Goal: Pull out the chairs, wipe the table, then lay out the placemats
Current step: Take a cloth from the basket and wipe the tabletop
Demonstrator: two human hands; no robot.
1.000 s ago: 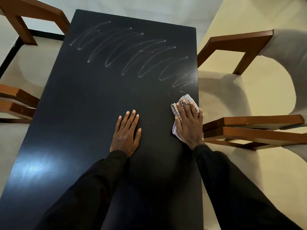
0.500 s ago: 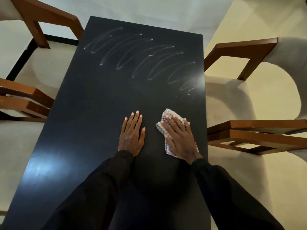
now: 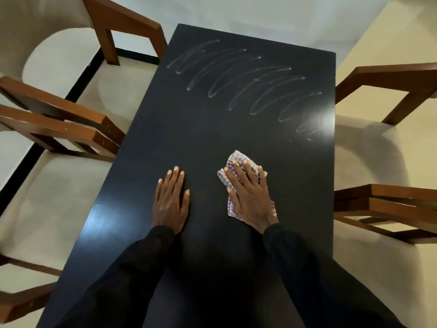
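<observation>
— Where are the fingers?
— On the right, fingers (image 3: 246, 172) of the right hand (image 3: 250, 197) are spread flat, pressing a checked white-and-purple cloth (image 3: 234, 158) onto the matte black rectangular table (image 3: 212, 129); the left hand (image 3: 170, 202) lies flat just beside it, gripping nothing.
— And around them?
— Pale wipe streaks (image 3: 236, 74) farther up; brown wooden chairs with cream seats (image 3: 101, 129) on both sides.

Smooth black tabletop (image 3: 194, 138) with a soft sheen; checked woven cloth (image 3: 233, 162); chairs (image 3: 71, 119) of polished brown wood, matt beige upholstery.
</observation>
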